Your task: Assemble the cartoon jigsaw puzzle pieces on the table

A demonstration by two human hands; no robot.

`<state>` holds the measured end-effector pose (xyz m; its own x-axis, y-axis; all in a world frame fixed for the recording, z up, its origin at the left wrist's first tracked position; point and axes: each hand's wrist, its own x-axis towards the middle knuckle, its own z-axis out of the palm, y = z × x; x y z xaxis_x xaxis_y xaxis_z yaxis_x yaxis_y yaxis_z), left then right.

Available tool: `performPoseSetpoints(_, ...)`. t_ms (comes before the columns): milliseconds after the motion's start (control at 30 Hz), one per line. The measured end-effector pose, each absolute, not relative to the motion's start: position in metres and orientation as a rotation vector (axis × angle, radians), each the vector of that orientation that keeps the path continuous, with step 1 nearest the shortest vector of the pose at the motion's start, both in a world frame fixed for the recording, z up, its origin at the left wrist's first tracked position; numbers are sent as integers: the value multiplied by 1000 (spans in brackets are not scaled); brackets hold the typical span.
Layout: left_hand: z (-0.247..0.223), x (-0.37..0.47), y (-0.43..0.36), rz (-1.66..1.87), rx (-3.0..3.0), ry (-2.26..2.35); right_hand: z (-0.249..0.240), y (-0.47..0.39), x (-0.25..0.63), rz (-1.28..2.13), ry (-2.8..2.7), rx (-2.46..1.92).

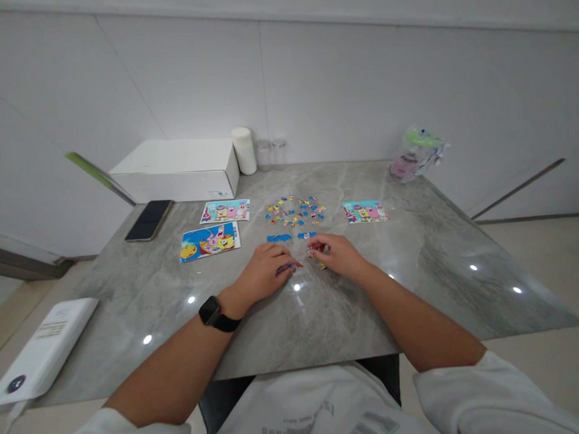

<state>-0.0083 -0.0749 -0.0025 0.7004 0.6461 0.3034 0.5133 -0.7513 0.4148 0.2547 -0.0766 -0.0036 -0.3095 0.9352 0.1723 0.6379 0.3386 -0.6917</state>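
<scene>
At the middle of the table, my left hand (265, 269) is curled with its thumb and fingers around a small joined group of jigsaw pieces (297, 264) lying on the surface. My right hand (338, 253) is pinched on a small jigsaw piece (310, 251), largely covered by the fingertips. Under that palm, more yellow pieces (323, 265) peek out. Just beyond my hands lie two joined blue strips, the left strip (279, 238) and the right strip (306, 235). Farther back spreads a loose pile of jigsaw pieces (295, 210).
Two cartoon picture sheets, one teal (224, 211) and one blue (210, 241), lie left; another picture card (365, 211) lies right. Around them are a phone (149, 220), white box (175, 171), white cylinder (244, 152), clear glasses (279, 155), a bagged container (415, 155) and a corded white device (46, 349).
</scene>
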Motion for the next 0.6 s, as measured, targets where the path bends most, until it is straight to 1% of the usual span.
performPoseSetpoints(333,-2,-4,-83,495,2675,849,-4,-88,237,577,-2250,-1447)
performPoseSetpoints(600,-1,-2,-85,477,2690,822,-3,-93,226,475,-2233,-1609)
